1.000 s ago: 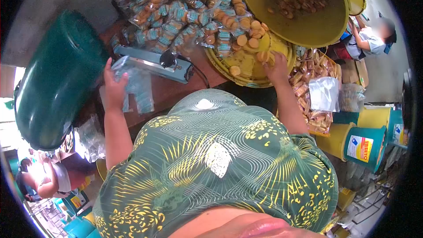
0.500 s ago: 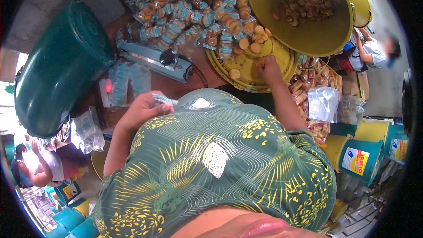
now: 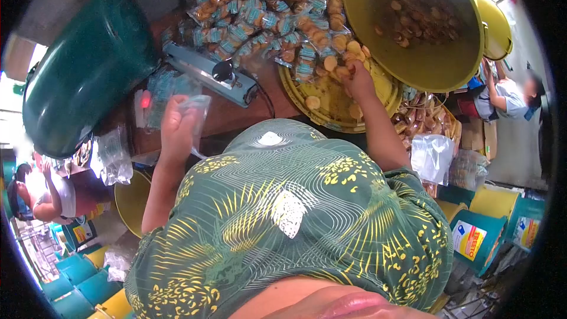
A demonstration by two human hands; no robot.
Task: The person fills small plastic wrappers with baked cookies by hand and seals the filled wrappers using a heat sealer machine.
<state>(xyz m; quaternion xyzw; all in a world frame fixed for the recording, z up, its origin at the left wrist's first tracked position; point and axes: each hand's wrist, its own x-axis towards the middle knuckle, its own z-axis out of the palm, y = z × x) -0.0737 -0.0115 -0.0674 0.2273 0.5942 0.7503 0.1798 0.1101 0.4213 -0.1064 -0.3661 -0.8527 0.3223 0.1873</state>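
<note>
My left hand (image 3: 176, 123) is closed on a small clear plastic bag with blue-green print (image 3: 199, 119), raised left of my shirt front. Over the yellow lid (image 3: 301, 106), my right hand (image 3: 361, 85) has its fingers drawn together on a round biscuit (image 3: 343, 72) at the edge of a small heap of biscuits (image 3: 354, 52). Two loose biscuits lie nearer me on the lid, one left (image 3: 312, 103) and one right (image 3: 355, 110). Beyond the lid spreads a pile of filled biscuit packets (image 3: 254, 20).
A blue bag sealer (image 3: 209, 74) sits left of the lid, beside flat printed bags (image 3: 160, 97). A large green bin (image 3: 88, 71) leans at left. The tilted yellow tub (image 3: 413, 65) at upper right holds biscuits. Two other people are visible, one at each side.
My left hand has moved up and left, turning the bag upright. My right hand has moved up to the biscuit heap. A biscuit now shows on the lid below it.
</note>
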